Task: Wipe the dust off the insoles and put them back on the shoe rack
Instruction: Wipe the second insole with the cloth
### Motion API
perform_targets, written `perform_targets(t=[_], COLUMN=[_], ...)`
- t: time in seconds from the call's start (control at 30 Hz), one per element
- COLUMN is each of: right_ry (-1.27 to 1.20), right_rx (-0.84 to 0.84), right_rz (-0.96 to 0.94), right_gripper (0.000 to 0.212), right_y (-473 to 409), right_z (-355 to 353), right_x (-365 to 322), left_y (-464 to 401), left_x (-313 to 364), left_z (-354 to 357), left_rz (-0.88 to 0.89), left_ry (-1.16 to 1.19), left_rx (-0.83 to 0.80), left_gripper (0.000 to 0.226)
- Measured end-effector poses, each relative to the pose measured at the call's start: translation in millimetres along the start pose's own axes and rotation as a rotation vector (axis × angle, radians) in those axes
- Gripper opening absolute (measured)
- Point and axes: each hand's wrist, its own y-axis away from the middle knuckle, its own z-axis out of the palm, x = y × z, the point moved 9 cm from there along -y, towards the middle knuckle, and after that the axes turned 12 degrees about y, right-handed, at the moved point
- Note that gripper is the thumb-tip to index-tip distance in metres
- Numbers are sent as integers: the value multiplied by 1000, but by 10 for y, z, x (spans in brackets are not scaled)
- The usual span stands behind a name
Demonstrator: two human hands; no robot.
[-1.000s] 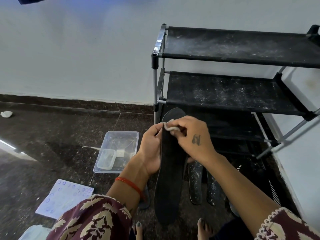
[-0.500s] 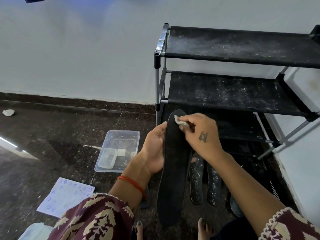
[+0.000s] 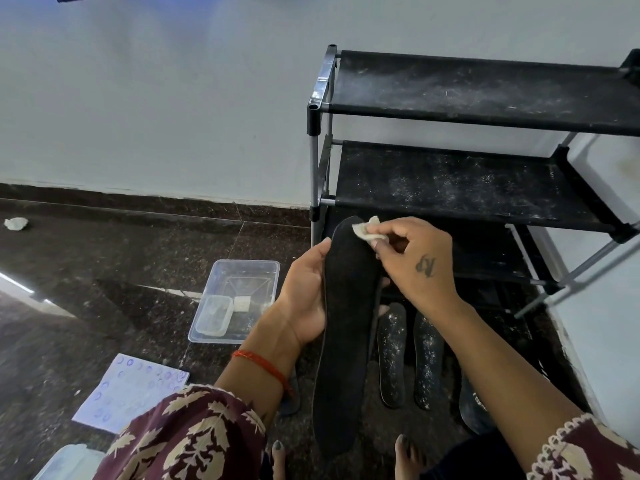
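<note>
We're on a dark speckled stone floor (image 3: 104,271), glossy, with a matching dark skirting under a plain pale wall (image 3: 156,98). Landmark: the shoe rack (image 3: 485,174), metal tube frame with black fabric shelves, both upper shelves flecked with white dust.

Our left hand (image 3: 304,299) grips a long black insole (image 3: 346,341) by its left edge, in front of the rack's left post; matte felt-like face, held roughly upright, rounded toe end level with the rack's lower shelf area, heel end down near our toes. Our right hand (image 3: 415,268) pinches a small crumpled whitish wipe (image 3: 365,230) against the insole's top end; fingers curled round the wipe.

Two more black insoles (image 3: 410,355) lie side by side on the floor in front of the rack, just right of the held one, both speckled white. Another dark piece to their right, partly hidden by our right forearm; can't tell what it is.

Left of the rack: clear plastic tub (image 3: 239,299) with a smaller clear box and a small white block inside. Further left and nearer us, a white sheet with blue stamped marks (image 3: 131,389). A crumpled white scrap (image 3: 15,223) lies far left of the rack, by the skirting
</note>
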Motion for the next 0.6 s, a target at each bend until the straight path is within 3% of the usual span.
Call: perform_targets(t=[0.17, 0.33, 0.47, 0.6], right_ry=[-89, -202, -90, 53], right_rx=[-65, -311, -459, -82], right_rz=[-50, -150, -113, -83], right_gripper=[16, 16, 18, 19], right_y=[66, 167, 179, 9], right_z=[141, 311, 376, 58], right_x=[-188, -373, -221, -49], left_y=[29, 12, -5, 2], left_x=[15, 53, 14, 36], left_z=[12, -51, -44, -10], left_rz=[10, 31, 22, 18], left_ry=[9, -2, -2, 48], left_rx=[-17, 38, 30, -1], left_gripper=[48, 61, 60, 58])
